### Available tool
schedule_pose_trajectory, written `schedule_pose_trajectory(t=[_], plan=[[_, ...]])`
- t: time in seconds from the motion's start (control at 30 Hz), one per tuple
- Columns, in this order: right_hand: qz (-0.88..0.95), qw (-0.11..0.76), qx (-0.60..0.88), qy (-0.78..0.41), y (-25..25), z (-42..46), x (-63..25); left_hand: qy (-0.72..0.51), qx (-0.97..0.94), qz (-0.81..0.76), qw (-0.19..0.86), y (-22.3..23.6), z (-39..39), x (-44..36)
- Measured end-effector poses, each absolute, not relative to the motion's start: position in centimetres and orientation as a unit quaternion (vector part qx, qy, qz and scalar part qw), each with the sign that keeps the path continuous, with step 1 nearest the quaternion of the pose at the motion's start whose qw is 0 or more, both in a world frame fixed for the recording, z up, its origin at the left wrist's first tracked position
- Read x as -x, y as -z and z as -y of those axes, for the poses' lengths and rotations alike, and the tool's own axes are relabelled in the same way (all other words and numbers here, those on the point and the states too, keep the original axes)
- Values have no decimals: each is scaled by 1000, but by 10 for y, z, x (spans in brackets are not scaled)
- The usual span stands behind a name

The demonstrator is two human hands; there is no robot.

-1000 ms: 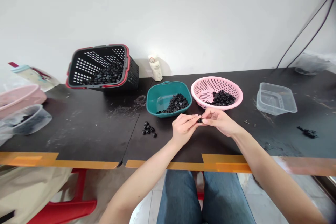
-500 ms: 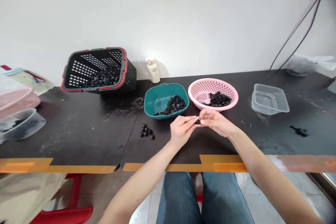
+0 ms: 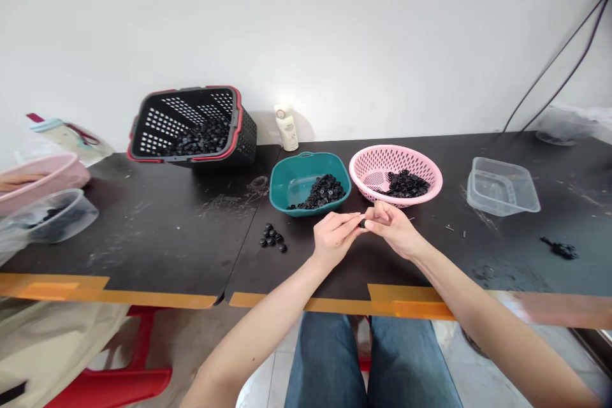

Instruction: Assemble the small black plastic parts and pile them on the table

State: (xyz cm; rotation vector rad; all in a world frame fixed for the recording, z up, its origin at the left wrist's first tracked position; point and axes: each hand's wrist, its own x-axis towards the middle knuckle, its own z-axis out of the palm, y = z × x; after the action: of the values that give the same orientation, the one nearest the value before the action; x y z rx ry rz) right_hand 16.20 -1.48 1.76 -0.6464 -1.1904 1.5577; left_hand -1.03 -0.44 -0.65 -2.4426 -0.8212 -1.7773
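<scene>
Pinching a small black disc (image 3: 363,223) firmly between your left hand (image 3: 335,239) and right hand (image 3: 393,229), you risk dropping it if your grip slips.

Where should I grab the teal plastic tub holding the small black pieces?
Pinch the left rim of the teal plastic tub, coming from the left: that side stands free with a lip to hold, while the pink perforated plastic basket sits close on its right.
</scene>
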Motion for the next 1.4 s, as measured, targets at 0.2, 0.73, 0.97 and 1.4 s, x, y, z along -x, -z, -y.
schedule_pose_trajectory(t=[0.2,0.73,0.97,1.4], plan=[[421,529,256,-691,-18,17,-155,557,781,280,-30,6,4,9],[397,546,255,-692,-11,19,-147,534,743,306,-264,4,1,6],[377,506,230,-741,-13,14,-150,548,774,297,-111,1,-2,10],[513,386,370,-672,-12,15,-156,321,825,457,-87,-1,60,74]])
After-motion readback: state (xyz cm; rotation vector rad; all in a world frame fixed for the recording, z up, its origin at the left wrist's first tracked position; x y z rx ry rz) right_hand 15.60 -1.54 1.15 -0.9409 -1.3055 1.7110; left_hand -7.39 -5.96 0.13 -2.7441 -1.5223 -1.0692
